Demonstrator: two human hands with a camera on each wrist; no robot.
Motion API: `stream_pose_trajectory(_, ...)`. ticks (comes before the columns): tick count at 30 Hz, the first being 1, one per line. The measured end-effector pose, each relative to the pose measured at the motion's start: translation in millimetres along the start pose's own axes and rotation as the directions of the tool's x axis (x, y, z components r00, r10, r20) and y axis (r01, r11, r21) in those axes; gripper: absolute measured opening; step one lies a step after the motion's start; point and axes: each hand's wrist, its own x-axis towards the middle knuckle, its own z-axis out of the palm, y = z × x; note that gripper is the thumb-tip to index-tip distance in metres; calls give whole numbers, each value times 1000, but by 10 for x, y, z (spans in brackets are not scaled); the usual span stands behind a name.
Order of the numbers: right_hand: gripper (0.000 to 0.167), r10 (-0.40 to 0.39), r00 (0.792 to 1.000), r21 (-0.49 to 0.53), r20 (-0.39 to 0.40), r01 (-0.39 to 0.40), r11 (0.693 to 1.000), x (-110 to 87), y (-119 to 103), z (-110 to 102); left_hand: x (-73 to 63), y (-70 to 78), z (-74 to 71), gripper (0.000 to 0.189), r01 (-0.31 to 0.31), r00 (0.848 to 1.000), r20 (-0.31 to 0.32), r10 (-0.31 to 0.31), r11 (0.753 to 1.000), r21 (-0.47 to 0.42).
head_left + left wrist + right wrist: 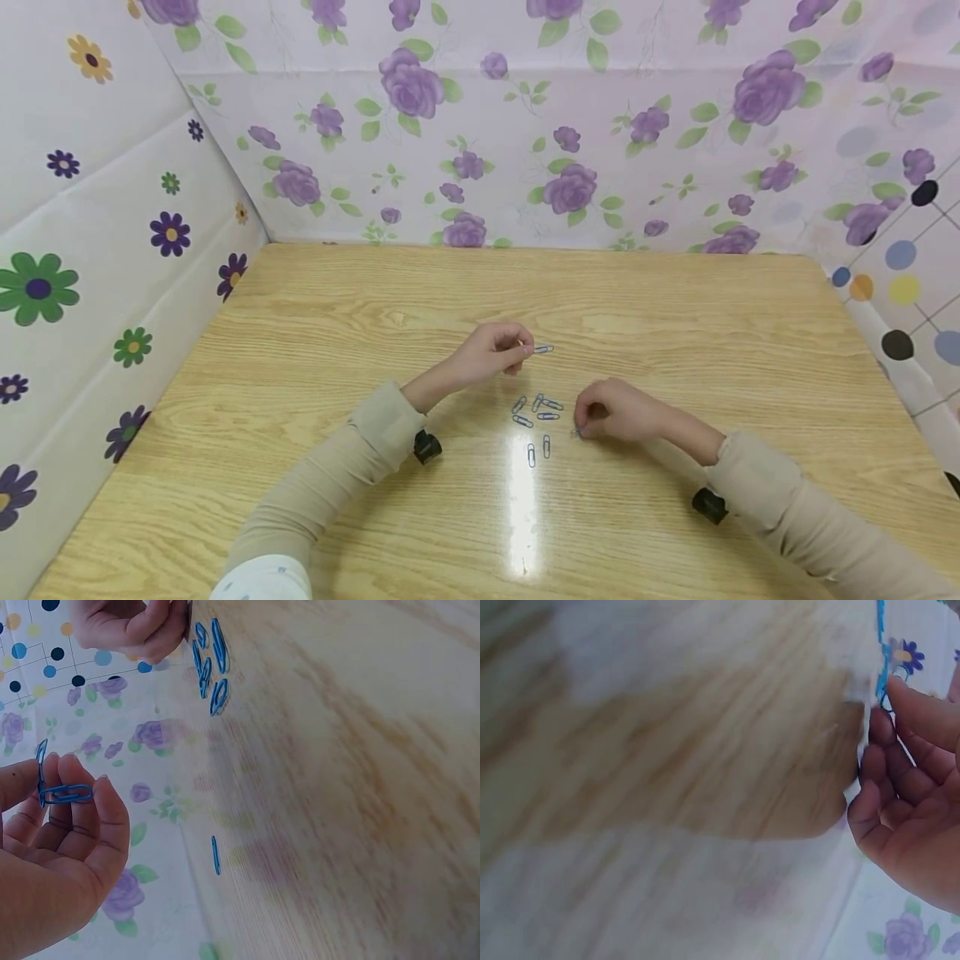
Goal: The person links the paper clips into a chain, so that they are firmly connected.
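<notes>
My left hand (495,350) is raised over the table and pinches two linked blue paper clips (66,795) between thumb and fingers; one sticks out past the fingertips in the head view. Lower and to the right, my right hand (617,410) has its fingertips down at the tabletop, pinching a paper clip (576,433) mostly covered by the fingers. Between the hands lies a loose group of blue paper clips (548,416). Two more, one of them this paper clip (532,455), lie a little nearer the front. The right wrist view is blurred.
The wood-grain table (360,317) meets a flowered cloth wall (465,125) at the back. Patterned sheets also hang along both sides. A small black wrist camera (427,447) is strapped under the left cuff, and another camera (708,505) under the right.
</notes>
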Motion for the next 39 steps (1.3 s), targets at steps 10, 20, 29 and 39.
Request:
stream_pose_trajectory(10, 8, 50, 994, 60, -97, -44, 997, 7, -46, -118, 3, 3, -1, 11, -6, 1000, 5, 6, 1000, 1)
stream_pose_trajectory(20, 13, -1, 979, 113, -204, 25, 993, 42, -76, -195, 2, 12, 4, 14, -2, 1000, 12, 2, 1000, 11)
stream_pose_trajectory(29, 22, 8, 965, 255, -263, 61, 965, 58, -131, -245, -36, 126, -4, 10, -3, 1000, 20, 3, 1000, -3)
stream_pose_trajectory(39, 12, 153, 937, 450, -313, 4, 893, 110, -190, -314, -46, 211, 15, 11, 38, 999, 25, -37, 999, -29)
